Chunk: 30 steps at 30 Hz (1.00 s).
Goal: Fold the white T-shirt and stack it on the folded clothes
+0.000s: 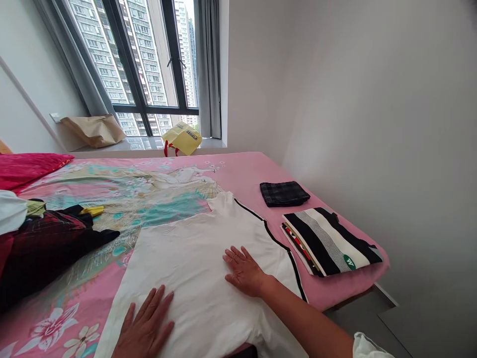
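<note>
A white T-shirt (194, 248) with a black stripe down its right-hand edge lies spread on the bed. My left hand (145, 323) rests on its lower left part, fingers spread. Nearer the middle, my right hand (244, 272) lies flat on the cloth with its fingers apart. Neither hand grips the fabric. The shirt is mostly smooth, with some wrinkles near the bottom. Part of a dark object (244, 352) shows at the bottom edge; I cannot tell what it is.
To the right sit a stack of folded clothes (328, 241) and a folded dark checked cloth (283, 193). A pile of loose clothes (48, 248) is at left, near a red pillow (30, 166). On the windowsill stand a brown paper bag (95, 130) and a yellow bag (183, 138).
</note>
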### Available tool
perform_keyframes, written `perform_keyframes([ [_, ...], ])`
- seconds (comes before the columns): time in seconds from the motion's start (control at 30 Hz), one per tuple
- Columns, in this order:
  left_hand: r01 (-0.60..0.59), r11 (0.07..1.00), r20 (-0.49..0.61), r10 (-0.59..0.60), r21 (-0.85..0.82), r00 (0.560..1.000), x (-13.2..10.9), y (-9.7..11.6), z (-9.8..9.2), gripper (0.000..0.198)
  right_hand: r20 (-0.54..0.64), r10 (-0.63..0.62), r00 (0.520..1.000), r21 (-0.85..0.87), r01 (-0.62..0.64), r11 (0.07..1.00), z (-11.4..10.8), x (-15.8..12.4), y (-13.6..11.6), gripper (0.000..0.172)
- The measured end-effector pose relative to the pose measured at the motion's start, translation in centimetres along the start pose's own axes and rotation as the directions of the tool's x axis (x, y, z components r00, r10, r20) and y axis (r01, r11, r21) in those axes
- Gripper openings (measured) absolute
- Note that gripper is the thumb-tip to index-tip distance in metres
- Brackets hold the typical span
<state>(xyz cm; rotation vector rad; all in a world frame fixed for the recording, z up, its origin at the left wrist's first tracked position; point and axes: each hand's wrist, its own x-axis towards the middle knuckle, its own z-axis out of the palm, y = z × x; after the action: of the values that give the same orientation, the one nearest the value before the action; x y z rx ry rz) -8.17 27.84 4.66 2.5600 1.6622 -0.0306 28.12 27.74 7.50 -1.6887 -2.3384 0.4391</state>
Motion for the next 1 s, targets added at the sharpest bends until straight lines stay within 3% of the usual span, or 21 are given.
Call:
perform_keyframes([
  [0.07, 0.072, 0.997, 0.061, -0.074, 0.020, 0.995, -0.3, -2.0, 0.1, 0.069, 0.037, 0.200, 0.979, -0.050, -0.198, 0.979, -0.5, 0.4, 3.0, 0.063],
  [0.13, 0.213, 0.973, 0.085, -0.220, 0.084, 0.972, -0.2, -3.9, -0.2, 0.077, -0.001, 0.457, 0.890, -0.118, -0.454, 0.883, -1.5, 0.5, 6.0, 0.065],
  [0.2, 0.336, 0.931, 0.106, -0.352, 0.140, 0.930, 1.0, -4.5, -1.2, 0.081, -0.038, 0.582, 0.812, -0.180, -0.578, 0.796, -2.4, 1.1, 7.5, 0.066],
  [0.23, 0.359, 0.922, 0.113, -0.376, 0.147, 0.920, 2.0, -4.0, -2.0, 0.080, -0.060, 0.588, 0.806, -0.203, -0.587, 0.784, -2.5, 1.6, 7.3, 0.066],
  [0.27, 0.367, 0.920, 0.129, -0.384, 0.138, 0.914, 3.3, -3.0, -2.8, 0.077, -0.078, 0.554, 0.829, -0.216, -0.557, 0.802, -2.5, 2.3, 6.8, 0.065],
  [0.3, 0.319, 0.942, 0.107, -0.329, 0.104, 0.938, 4.8, -1.8, -3.6, 0.069, -0.081, 0.480, 0.874, -0.215, -0.485, 0.848, -2.3, 3.0, 5.9, 0.064],
  [0.37, 0.048, 0.997, 0.065, -0.043, -0.063, 0.997, 8.1, 0.9, -4.5, 0.059, -0.024, 0.254, 0.967, -0.177, -0.254, 0.951, -1.3, 4.6, 4.1, 0.061],
  [0.43, -0.145, 0.976, 0.103, 0.163, -0.163, 0.981, 11.2, 2.3, -4.5, 0.057, 0.033, 0.120, 0.992, -0.133, -0.114, 0.985, 0.0, 5.9, 3.8, 0.061],
  [0.47, -0.151, 0.973, 0.119, 0.172, -0.173, 0.978, 12.5, 2.0, -4.1, 0.059, 0.029, 0.141, 0.990, -0.135, -0.136, 0.982, 0.6, 6.5, 4.3, 0.063],
  [0.5, -0.088, 0.984, 0.132, 0.109, -0.153, 0.985, 13.6, 1.1, -3.6, 0.062, 0.002, 0.202, 0.979, -0.152, -0.199, 0.968, 1.1, 7.1, 5.4, 0.064],
  [0.57, 0.171, 0.982, 0.100, -0.163, -0.076, 0.982, 15.4, -2.2, -2.5, 0.068, -0.088, 0.346, 0.934, -0.196, -0.357, 0.913, 1.7, 8.2, 8.1, 0.066],
  [0.63, 0.434, 0.900, 0.033, -0.433, -0.032, 0.901, 17.0, -6.2, -1.5, 0.071, -0.152, 0.440, 0.885, -0.224, -0.464, 0.857, 2.1, 9.2, 10.6, 0.067],
  [0.7, 0.577, 0.816, -0.020, -0.577, -0.036, 0.816, 18.6, -9.4, -0.7, 0.073, -0.197, 0.494, 0.847, -0.237, -0.530, 0.814, 2.4, 10.0, 12.0, 0.069],
  [0.77, 0.649, 0.757, -0.066, -0.654, -0.077, 0.754, 20.4, -11.1, -0.2, 0.076, -0.234, 0.507, 0.830, -0.248, -0.555, 0.794, 2.7, 10.4, 12.4, 0.071],
  [0.87, 0.685, 0.707, -0.137, -0.707, -0.178, 0.694, 22.6, -11.8, -0.2, 0.072, -0.284, 0.471, 0.835, -0.278, -0.541, 0.794, 3.2, 10.4, 12.1, 0.071],
  [1.0, 0.632, 0.717, -0.174, -0.690, -0.294, 0.702, 24.4, -12.7, -1.4, 0.051, -0.342, 0.429, 0.836, -0.316, -0.532, 0.786, 3.8, 10.2, 12.3, 0.070],
])
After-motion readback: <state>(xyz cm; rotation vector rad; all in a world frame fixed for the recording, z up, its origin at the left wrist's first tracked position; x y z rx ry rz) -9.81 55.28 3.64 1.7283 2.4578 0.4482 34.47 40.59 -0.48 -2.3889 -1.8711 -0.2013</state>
